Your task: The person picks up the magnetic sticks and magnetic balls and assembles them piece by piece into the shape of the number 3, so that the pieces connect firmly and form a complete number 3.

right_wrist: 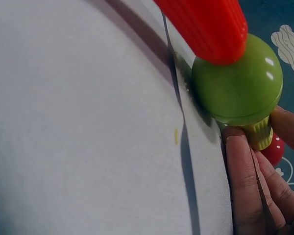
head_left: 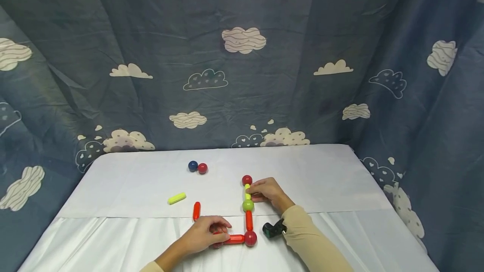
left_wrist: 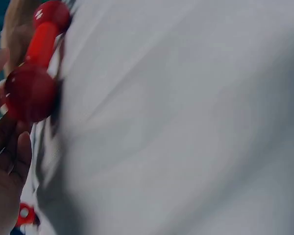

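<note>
Joined balls and rods form an L on the white cloth. My left hand [head_left: 206, 233] grips the red ball [left_wrist: 30, 94] at the L's left end, partly hidden under the fingers in the head view. From it a red rod [head_left: 235, 239] runs to a red corner ball [head_left: 250, 238]. A second red rod [head_left: 248, 221] leads away from that corner to a green ball [head_left: 248, 205]. Beyond the green ball, my right hand [head_left: 267, 191] pinches a yellow-green rod [right_wrist: 258, 134] between thumb and fingers. At that rod's far end sits another red ball [head_left: 247, 180].
A loose red rod [head_left: 196, 211] lies just beyond the left hand, with a yellow-green rod [head_left: 177, 198] farther left. Toward the back, a blue ball [head_left: 193, 166] and a red ball [head_left: 202, 168] sit side by side. A cloud-patterned curtain [head_left: 242, 95] surrounds the table.
</note>
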A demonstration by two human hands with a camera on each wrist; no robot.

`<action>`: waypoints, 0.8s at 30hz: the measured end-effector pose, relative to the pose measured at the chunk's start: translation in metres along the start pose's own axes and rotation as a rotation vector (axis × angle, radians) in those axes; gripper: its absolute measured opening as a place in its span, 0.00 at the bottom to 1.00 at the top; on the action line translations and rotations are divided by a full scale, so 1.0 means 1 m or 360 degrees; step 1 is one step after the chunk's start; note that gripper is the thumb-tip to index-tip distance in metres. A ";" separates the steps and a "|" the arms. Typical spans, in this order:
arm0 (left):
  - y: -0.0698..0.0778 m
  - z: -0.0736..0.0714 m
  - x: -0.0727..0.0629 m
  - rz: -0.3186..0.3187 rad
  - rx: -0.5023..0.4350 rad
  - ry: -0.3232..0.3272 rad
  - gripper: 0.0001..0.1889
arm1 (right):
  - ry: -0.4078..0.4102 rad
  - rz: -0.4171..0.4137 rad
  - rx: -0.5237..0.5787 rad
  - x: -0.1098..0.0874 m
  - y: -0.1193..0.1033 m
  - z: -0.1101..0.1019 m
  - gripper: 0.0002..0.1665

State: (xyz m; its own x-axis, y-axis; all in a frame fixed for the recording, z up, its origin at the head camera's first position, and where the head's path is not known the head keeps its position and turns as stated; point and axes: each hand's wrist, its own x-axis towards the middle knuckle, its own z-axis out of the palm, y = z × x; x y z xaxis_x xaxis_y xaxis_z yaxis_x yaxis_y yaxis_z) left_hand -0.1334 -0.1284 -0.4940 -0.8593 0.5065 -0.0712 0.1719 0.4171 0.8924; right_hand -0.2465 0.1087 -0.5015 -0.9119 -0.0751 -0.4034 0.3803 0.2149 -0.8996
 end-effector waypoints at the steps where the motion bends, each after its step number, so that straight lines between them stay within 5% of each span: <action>1: 0.001 -0.005 -0.001 0.0001 0.0033 0.0059 0.11 | 0.0001 -0.0003 0.0003 0.000 0.000 0.000 0.14; 7: -0.001 -0.032 -0.005 -0.0064 0.0173 0.0563 0.10 | -0.0009 -0.0003 -0.0001 -0.001 -0.001 -0.002 0.14; 10: -0.005 -0.040 -0.004 -0.0164 0.0212 0.0722 0.11 | -0.0007 0.0002 -0.0002 -0.001 -0.001 -0.001 0.14; 18: -0.016 -0.046 0.000 -0.0324 0.0493 0.0726 0.18 | 0.0011 0.0006 -0.0003 -0.001 -0.001 -0.001 0.15; 24: -0.021 -0.047 0.002 -0.0312 0.0449 0.0696 0.20 | 0.0013 0.0023 -0.0005 -0.001 -0.001 -0.001 0.15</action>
State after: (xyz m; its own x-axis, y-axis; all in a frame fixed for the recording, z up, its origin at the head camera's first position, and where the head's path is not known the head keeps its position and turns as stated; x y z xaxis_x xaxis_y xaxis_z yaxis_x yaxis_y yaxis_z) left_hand -0.1610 -0.1717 -0.4915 -0.9977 0.0637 0.0211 0.0592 0.6886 0.7227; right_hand -0.2461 0.1096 -0.4999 -0.9076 -0.0640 -0.4148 0.3927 0.2191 -0.8932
